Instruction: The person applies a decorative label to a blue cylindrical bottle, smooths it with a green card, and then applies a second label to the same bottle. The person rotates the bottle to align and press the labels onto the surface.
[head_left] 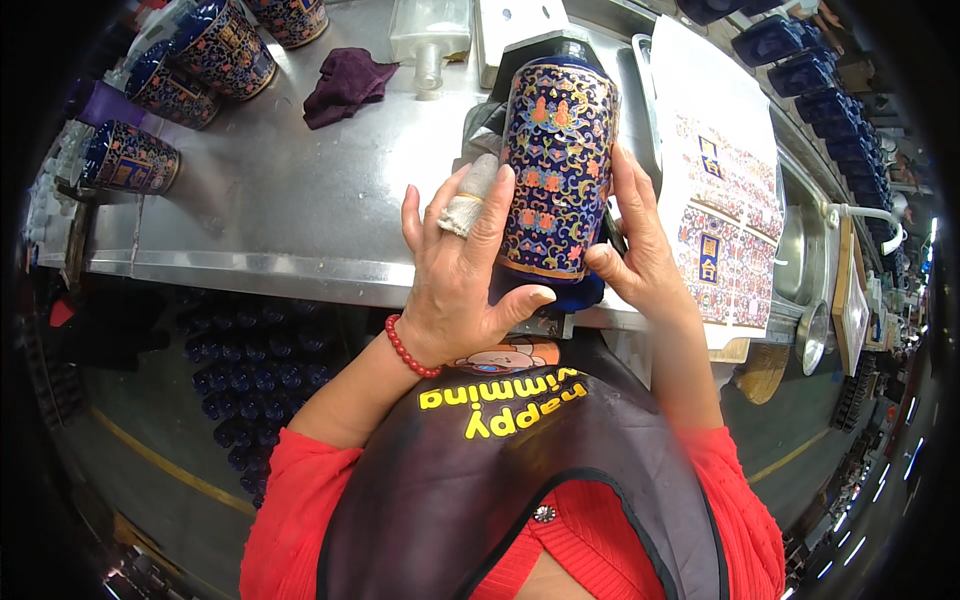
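A dark blue bottle (558, 170) covered in a colourful floral pattern lies tilted before me, its neck pointing away, on a dark stand. My left hand (455, 250) is open at the bottle's left side, its index fingertip against the patterned surface and its thumb stretched out below. A grey-white cloth wrap (472, 197) covers one finger of that hand. My right hand (640, 235) grips the right side, with fingers along the edge and the thumb at the lower corner. The bottle hides part of the stand.
Patterned blue bottles (225, 50) stand at the far left of the metal table (250, 220). A purple cloth (346, 86) and a clear container (428, 40) lie beyond my hands. Printed pattern sheets (722, 220) lie at right, beside a sink (800, 250). More blue bottles (245, 380) sit below the table.
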